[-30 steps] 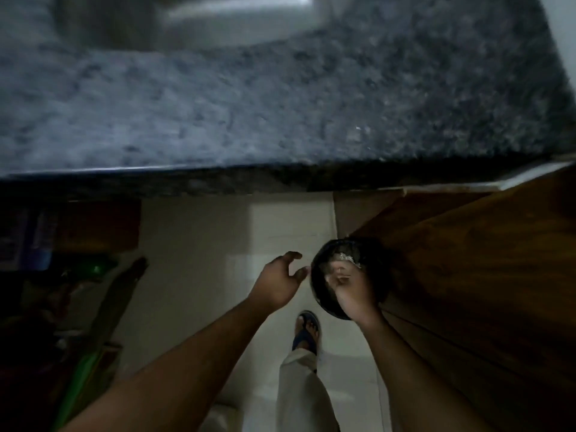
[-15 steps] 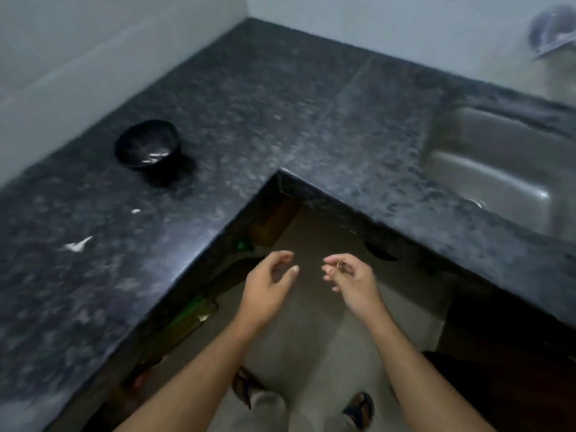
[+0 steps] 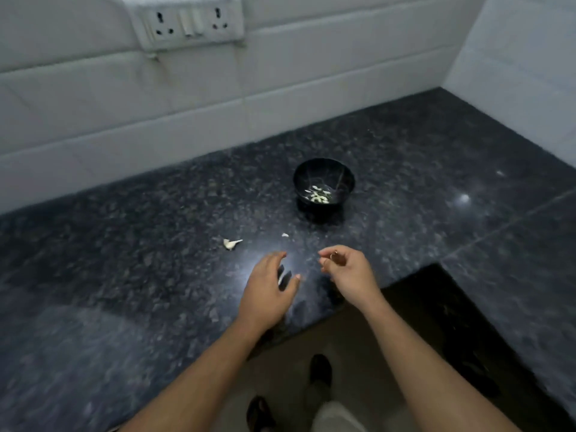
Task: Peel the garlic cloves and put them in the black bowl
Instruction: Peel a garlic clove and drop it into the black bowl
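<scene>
Head view: left hand loose-fingered, empty; right hand curled, grip contents unclear, near black bowl.

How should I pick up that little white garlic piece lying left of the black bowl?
Pinch the garlic piece at its fat, rounded end on the left, not the thin pointed tail that sticks out to the right. Come straight down from above with finger and thumb, since it lies flat on the counter. The left hand is nearer and likely easiest.

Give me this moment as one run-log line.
left hand: open, above counter | right hand: fingers curled, contents unclear | black bowl: holds pale pieces | garlic clove: loose on counter
</scene>
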